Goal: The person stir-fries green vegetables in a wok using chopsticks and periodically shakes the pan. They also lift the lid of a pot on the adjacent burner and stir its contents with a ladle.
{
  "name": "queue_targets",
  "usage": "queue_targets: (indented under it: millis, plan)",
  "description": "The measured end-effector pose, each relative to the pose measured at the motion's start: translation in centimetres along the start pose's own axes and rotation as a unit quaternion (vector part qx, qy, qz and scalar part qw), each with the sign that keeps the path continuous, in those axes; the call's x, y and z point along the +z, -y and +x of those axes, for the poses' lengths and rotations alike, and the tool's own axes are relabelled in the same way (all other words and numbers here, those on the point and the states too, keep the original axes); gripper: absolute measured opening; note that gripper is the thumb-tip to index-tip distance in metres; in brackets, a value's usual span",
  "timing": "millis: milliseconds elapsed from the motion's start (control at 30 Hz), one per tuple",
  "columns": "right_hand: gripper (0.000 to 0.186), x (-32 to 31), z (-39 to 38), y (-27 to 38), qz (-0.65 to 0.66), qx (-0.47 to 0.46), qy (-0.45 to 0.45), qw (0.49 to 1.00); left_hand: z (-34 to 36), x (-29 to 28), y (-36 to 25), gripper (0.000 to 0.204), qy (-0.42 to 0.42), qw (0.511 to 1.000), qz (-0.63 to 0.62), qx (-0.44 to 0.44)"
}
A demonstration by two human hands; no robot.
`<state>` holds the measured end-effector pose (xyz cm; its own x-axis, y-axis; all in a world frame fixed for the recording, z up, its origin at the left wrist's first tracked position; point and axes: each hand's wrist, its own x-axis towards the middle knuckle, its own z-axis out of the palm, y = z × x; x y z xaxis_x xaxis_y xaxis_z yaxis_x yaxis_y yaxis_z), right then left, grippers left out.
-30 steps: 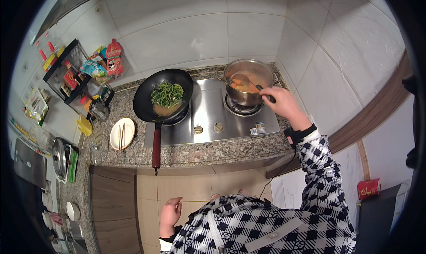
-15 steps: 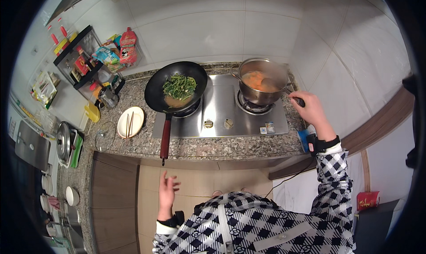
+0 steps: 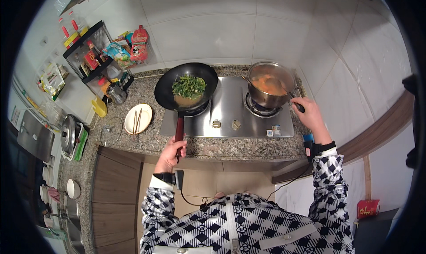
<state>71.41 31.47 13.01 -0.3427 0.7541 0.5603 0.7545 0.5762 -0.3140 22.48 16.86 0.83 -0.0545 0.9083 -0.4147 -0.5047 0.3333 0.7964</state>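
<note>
At the lower middle, my left hand [image 3: 172,152] is closed round the dark red handle of a black wok [image 3: 164,87], which holds cooked leafy greens [image 3: 188,86] in some brownish liquid on the left burner. My right hand [image 3: 305,112] grips the dark handle of a ladle [image 3: 299,106] at the right side of a steel pot [image 3: 268,94] on the right burner. The ladle's bowl is down among orange food [image 3: 267,82] in the pot. Both burners belong to a steel stove [image 3: 228,114] set in a granite counter.
A pale plate with chopsticks [image 3: 144,116] and a glass lid [image 3: 111,129] lie left of the wok. Spice racks [image 3: 95,43], a yellow container [image 3: 99,106], a lidded pan [image 3: 69,136] and a white bowl [image 3: 73,188] line the left. Tiled walls close the back and right.
My left hand has risen from below the counter edge to take hold of the wok handle. My right hand has shifted rightward and down with the ladle. The camera view has shifted too.
</note>
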Motion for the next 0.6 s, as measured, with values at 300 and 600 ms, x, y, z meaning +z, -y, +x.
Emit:
queue_targets:
  millis: [300, 600]
  plan:
    - [0.017, 0.2, 0.5, 0.6, 0.015, 0.018, -0.005, 1.0, -5.1, 1.4, -1.3, 0.046, 0.015, 1.0, -0.003, 0.02]
    - [0.016, 0.6, 1.1, 0.6, 0.004, 0.03, -0.022, 0.999, -10.3, 3.8, -4.1, 0.029, -0.029, 0.998, 0.053, -0.009]
